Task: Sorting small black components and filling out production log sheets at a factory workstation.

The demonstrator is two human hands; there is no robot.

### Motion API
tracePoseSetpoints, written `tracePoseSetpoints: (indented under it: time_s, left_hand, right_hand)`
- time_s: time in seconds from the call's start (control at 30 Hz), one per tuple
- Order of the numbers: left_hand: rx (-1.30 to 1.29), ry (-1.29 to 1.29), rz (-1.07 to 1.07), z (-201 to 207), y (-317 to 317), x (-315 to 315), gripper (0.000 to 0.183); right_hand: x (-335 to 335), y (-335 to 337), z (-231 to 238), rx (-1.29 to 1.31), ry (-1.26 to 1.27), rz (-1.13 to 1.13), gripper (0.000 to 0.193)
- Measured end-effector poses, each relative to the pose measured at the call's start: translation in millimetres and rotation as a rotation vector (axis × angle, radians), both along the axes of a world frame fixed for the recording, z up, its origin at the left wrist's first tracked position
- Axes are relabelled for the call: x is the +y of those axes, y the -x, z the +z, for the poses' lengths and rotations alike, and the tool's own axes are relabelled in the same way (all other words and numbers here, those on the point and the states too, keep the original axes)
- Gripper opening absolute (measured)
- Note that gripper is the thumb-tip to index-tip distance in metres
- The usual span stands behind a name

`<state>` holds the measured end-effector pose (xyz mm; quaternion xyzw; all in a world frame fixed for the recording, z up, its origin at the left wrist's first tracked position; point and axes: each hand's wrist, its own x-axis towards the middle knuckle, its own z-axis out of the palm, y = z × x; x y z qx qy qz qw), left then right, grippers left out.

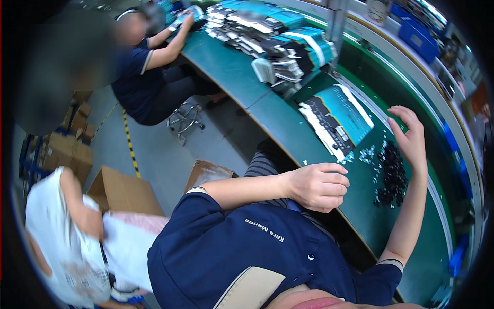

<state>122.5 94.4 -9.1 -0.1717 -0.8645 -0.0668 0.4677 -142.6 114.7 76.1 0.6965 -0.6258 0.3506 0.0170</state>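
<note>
My left hand hovers near the front edge of the green worktop, its fingers curled in; whatever may be inside them is hidden. Over the far right of the bench, my right hand is raised with thumb and fingers apart, holding nothing. Close to its wrist lies a heap of small black parts. Tiny pale, clear-looking pieces are scattered beside the heap. Between and beyond my hands rests a small stack of flat blue, black and white printed cards, apart from both hands.
Tall stacks of similar cards stand further along the bench. A co-worker sits there, handling something blue. Another person in white is at left, near open cardboard boxes. A wheeled stool and blue bin are in view.
</note>
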Motion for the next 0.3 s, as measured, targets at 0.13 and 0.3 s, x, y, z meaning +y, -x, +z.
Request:
tracePoseSetpoints:
  time_s: [0.13, 0.3]
  left_hand:
    - [-0.042, -0.002, -0.122, 0.7, 18.9, -1.1, 0.010]
    - [-0.108, 0.055, -0.169, 3.8, 38.1, -13.0, 0.016]
  right_hand:
    - [36.5, 26.5, -28.3, -0.007, -0.021, -0.100, 0.020]
    - [73.7, 44.4, -50.0, -0.013, -0.100, -0.333, 0.021]
